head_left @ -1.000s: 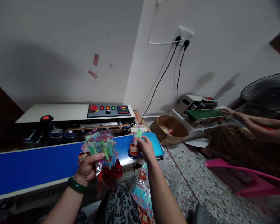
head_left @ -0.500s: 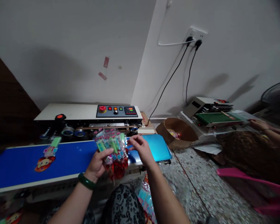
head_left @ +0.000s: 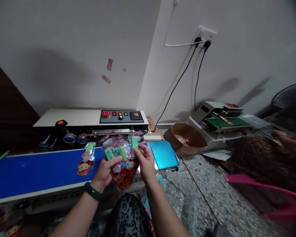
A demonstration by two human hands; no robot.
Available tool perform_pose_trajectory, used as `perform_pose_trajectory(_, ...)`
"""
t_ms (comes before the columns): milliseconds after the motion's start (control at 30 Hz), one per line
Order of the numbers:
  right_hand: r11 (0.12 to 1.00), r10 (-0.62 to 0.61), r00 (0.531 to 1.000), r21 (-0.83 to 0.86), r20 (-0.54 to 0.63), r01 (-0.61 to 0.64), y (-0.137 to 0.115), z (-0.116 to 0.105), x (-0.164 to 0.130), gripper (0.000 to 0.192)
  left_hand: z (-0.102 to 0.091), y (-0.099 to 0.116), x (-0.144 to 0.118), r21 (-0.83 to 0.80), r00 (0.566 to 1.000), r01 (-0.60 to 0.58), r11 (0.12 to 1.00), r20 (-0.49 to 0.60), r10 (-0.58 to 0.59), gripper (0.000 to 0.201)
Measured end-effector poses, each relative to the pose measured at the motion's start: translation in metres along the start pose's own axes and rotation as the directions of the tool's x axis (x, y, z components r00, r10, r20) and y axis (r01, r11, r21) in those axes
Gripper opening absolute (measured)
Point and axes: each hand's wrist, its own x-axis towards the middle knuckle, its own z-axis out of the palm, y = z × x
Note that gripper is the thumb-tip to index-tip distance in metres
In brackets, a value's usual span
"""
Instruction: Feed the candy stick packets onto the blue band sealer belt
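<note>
Packets (head_left: 119, 158), clear with green sticks, fan out colourfully.

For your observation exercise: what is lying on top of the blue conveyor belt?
One toy packet lies on the blue conveyor belt. The left hand and its bundle of packets cover the belt's right part.

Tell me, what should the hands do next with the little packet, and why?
Probably the right hand should lay the packet it pinches onto the blue belt. The left hand grips a bunch of packets, one packet already lies on the belt, and the stretch beside it is bare.
</note>
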Motion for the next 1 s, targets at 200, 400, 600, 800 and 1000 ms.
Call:
perform_pose_trajectory(200,0.993,0.103,0.960,-0.025,-0.261,-0.114,0.003,-0.060,0.034,0.029,-0.006,0.008,-0.001,-0.011,0.995,0.001,1.000,-0.098,-0.002,0.037)
perform_pose_trajectory(400,0.942,0.251,0.954,-0.186,-0.163,-0.279,0.008,-0.071,0.064,0.019,-0.008,0.007,0.000,-0.021,0.998,0.025,0.999,-0.050,-0.026,0.045)
perform_pose_trajectory(600,0.955,0.117,0.986,-0.259,-0.120,-0.145,0.002,-0.036,0.057,0.020,-0.008,0.005,0.003,-0.034,0.999,0.035,0.999,-0.037,-0.037,0.044)
perform_pose_trajectory(800,0.969,0.030,0.967,-0.246,0.253,0.034,-0.008,0.005,0.011,0.013,-0.006,0.005,0.003,-0.019,1.000,-0.007,1.000,0.010,0.007,0.042)
perform_pose_trajectory(1000,0.986,-0.077,0.992,-0.140,0.098,0.090,-0.002,0.015,0.003,0.013,-0.003,0.003,0.003,-0.023,0.999,-0.022,0.999,-0.029,0.022,0.047)
